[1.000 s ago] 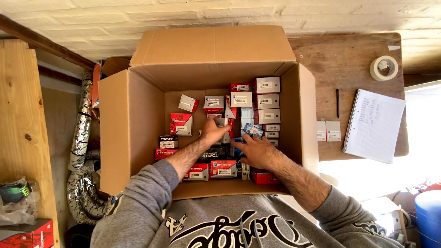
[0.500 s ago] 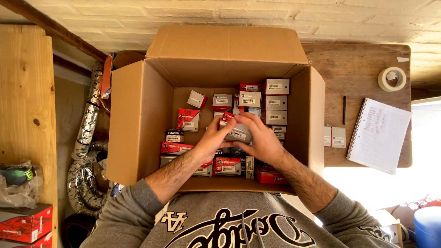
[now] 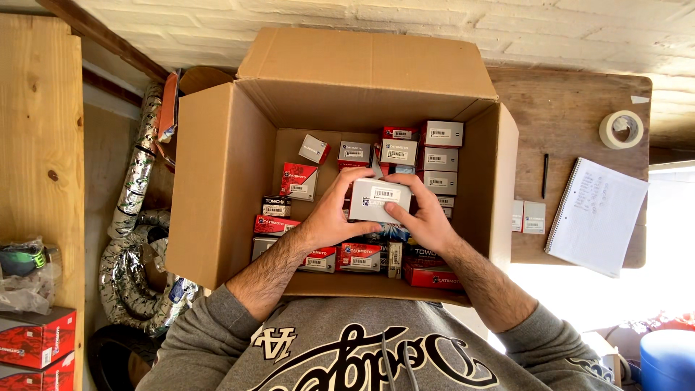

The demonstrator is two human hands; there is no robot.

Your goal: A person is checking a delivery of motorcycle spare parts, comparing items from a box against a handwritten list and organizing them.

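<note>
Grey small box (image 3: 379, 200) sits held between the left hand (image 3: 334, 217) and right hand (image 3: 422, 217), each grip clasping one end. Below it lies the open cardboard carton (image 3: 217, 181), filled with red and grey boxes (image 3: 298, 180).

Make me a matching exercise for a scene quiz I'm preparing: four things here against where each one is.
Things:
1. small grey cardboard box
2. white roll of tape
3. white spiral notebook
4. silver flexible duct

Places:
A. left of the big brown carton
B. wooden table's far right corner
C. between both hands
D. right of the black pen

Pairs: 1-C, 2-B, 3-D, 4-A
</note>
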